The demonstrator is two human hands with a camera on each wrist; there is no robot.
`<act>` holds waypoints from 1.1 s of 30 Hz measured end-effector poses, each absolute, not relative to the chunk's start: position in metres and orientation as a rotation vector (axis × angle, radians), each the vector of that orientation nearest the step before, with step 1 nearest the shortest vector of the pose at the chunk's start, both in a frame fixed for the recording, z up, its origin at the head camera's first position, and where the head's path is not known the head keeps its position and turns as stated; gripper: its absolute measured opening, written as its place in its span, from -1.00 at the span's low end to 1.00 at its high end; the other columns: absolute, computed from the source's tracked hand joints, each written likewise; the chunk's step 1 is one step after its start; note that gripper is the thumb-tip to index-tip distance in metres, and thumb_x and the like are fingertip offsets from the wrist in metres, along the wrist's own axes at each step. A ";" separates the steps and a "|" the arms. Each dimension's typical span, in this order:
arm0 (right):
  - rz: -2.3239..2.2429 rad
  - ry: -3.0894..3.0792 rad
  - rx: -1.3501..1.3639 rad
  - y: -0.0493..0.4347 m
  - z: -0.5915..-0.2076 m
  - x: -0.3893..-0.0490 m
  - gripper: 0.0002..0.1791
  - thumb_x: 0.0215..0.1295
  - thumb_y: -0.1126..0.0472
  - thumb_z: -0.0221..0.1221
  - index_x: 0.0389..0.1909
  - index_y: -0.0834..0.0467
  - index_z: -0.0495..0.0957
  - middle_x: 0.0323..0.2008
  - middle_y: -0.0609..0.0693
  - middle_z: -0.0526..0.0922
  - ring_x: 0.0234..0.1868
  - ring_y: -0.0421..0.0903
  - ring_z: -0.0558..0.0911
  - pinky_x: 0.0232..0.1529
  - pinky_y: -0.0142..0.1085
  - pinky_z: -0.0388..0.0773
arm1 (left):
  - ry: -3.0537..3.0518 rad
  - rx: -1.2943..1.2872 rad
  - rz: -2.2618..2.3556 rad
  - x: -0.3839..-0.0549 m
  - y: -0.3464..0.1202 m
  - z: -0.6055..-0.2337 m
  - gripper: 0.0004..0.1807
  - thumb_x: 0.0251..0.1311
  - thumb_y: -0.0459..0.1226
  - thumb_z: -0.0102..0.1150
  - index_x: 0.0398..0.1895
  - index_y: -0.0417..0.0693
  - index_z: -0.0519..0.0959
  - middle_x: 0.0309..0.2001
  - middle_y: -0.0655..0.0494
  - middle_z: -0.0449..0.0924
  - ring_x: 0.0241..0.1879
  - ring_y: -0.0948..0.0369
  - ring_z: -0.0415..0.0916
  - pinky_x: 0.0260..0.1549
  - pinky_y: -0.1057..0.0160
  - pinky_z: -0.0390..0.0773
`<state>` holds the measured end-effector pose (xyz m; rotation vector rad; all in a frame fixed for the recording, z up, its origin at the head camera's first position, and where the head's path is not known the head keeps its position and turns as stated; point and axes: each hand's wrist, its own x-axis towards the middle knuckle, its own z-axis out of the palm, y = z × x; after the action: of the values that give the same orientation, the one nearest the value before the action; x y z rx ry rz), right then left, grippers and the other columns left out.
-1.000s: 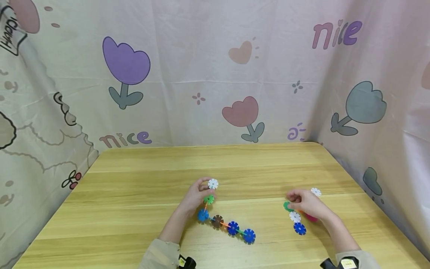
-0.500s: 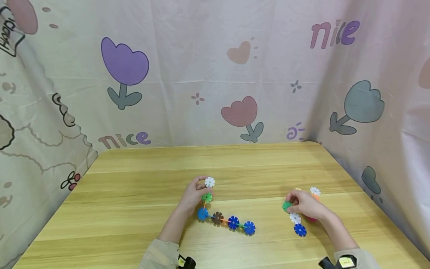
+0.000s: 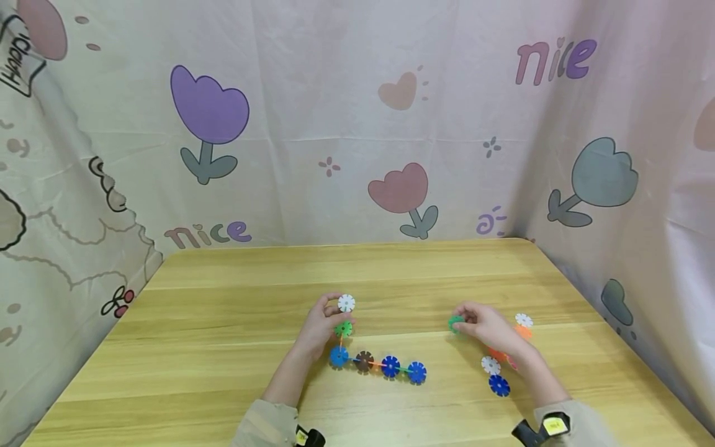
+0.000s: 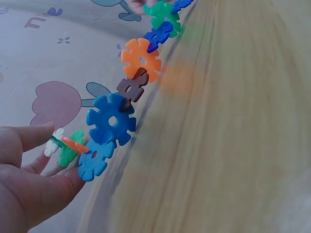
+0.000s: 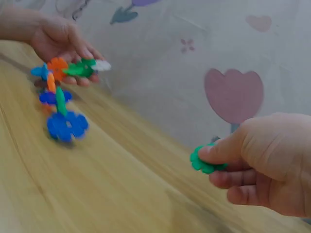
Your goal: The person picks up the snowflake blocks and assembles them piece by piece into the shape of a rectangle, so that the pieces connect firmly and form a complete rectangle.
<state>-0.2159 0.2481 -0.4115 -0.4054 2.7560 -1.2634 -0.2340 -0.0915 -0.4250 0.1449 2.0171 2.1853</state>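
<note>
Right grip point(image 3: 485, 324) has got a green disc point(image 3: 455, 324) pinched at its tip, left grip point(image 3: 318, 328) is holding the disc chain point(image 3: 364, 359) by its white-and-green end.

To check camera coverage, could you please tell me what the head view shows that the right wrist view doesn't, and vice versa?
Head only: a white disc and dark blue disc beside the right forearm, plus "nice" lettering.

Right wrist only: the face of the orange disc near the left hand.

Both: the left hand holding the disc chain, the right hand pinching a green piece, and the red tulip.
</note>
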 end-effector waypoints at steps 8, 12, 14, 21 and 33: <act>-1.462 2.612 -0.553 0.203 -0.407 -0.232 -0.86 0.26 0.30 0.13 -0.22 0.29 0.51 -0.45 0.00 0.53 -0.56 -0.07 0.46 -0.55 -0.35 0.49 | 2.021 0.143 2.189 -0.234 -0.092 -0.425 -0.51 0.23 -0.42 0.07 0.20 -0.25 0.21 -0.03 -0.36 0.44 -0.27 -0.04 0.57 -0.40 0.24 0.47; -1.581 2.498 -0.573 0.179 -0.405 -0.236 -0.85 0.28 0.32 0.11 -0.21 0.34 0.49 -0.45 0.07 0.54 -0.57 -0.09 0.45 -0.55 -0.35 0.48 | 2.022 0.145 2.187 -0.234 -0.092 -0.424 -0.51 0.23 -0.42 0.08 0.21 -0.24 0.22 -0.04 -0.34 0.45 -0.27 -0.04 0.58 -0.38 0.25 0.47; -1.637 2.461 -0.581 0.168 -0.404 -0.238 -0.83 0.29 0.31 0.10 -0.20 0.36 0.49 -0.45 0.13 0.54 -0.55 -0.07 0.46 -0.56 -0.35 0.47 | 2.018 0.140 2.187 -0.233 -0.092 -0.423 -0.51 0.23 -0.41 0.08 0.21 -0.24 0.23 -0.04 -0.33 0.46 -0.26 -0.04 0.58 -0.38 0.26 0.46; -1.819 2.363 -0.529 0.134 -0.402 -0.243 -0.78 0.34 0.30 0.05 -0.16 0.41 0.49 -0.35 0.23 0.60 -0.35 0.22 0.59 -0.32 0.04 0.56 | 2.029 0.160 2.170 -0.235 -0.093 -0.427 -0.52 0.22 -0.41 0.08 0.20 -0.25 0.24 -0.04 -0.33 0.47 -0.25 -0.06 0.58 -0.39 0.27 0.44; -1.946 2.209 -0.470 0.103 -0.414 -0.254 -0.74 0.32 0.27 0.07 -0.21 0.46 0.47 -0.22 0.39 0.56 -0.32 0.08 0.66 -0.20 -0.10 0.58 | 2.046 0.216 2.137 -0.236 -0.094 -0.428 -0.43 0.25 -0.44 0.02 0.31 -0.30 0.14 -0.03 -0.39 0.45 -0.20 -0.09 0.56 -0.35 0.32 0.50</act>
<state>-0.2539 0.1027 -0.4138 -0.4704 2.2092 -1.9464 -0.2363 -0.0936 -0.4284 0.2165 2.0464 2.1366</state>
